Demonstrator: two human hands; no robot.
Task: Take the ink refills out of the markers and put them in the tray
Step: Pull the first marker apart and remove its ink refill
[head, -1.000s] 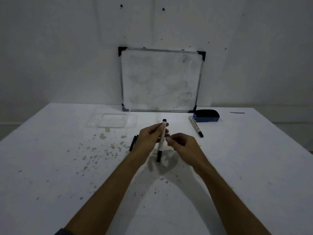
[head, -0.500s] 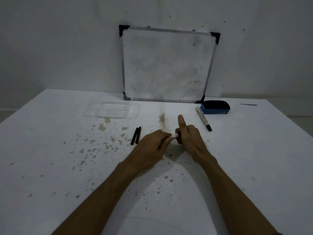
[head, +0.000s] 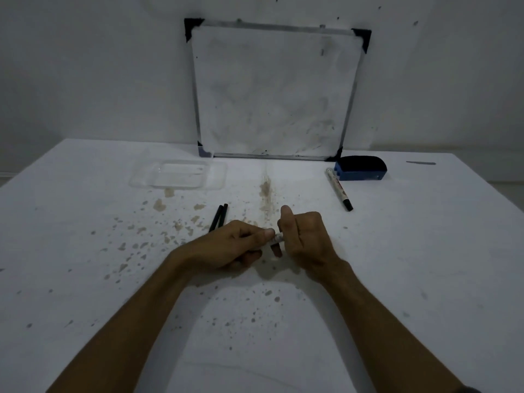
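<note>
White bench [head: 397,279], matte, speckled with brown stains thickest at left-centre. Dim light, grain soft throughout.

Both hands meet above the bench's middle. Left hand [head: 226,248] curled, fingers [head: 268,233] pinched tight on one end of a marker [head: 277,238]; right hand [head: 304,236] fisted round the other end, thumb raised. Only a short pale, slim stretch of the barrel shows between them; the rest is buried in the palms. Cannot tell whether its cap or refill is in or out.

Just beyond the left hand: two thin black rods [head: 219,217], cylindrical, lying side by side and touching, near ends hidden by the knuckles. They look like ink refills but detail is too poor to be sure.

Tray [head: 215,180]: clear plastic, shallow, rounded rectangle, far left of centre. Contents hard to make out through the glare.

Second marker [head: 338,189]: white barrel, black cap, flat on the bench at right, well apart from the hands. Just beside its far end, a blue eraser [head: 360,173] with a dark felt top.

Whiteboard [head: 272,92], metal frame, black corner pieces, smeared surface, leaning on the wall [head: 85,66].
</note>
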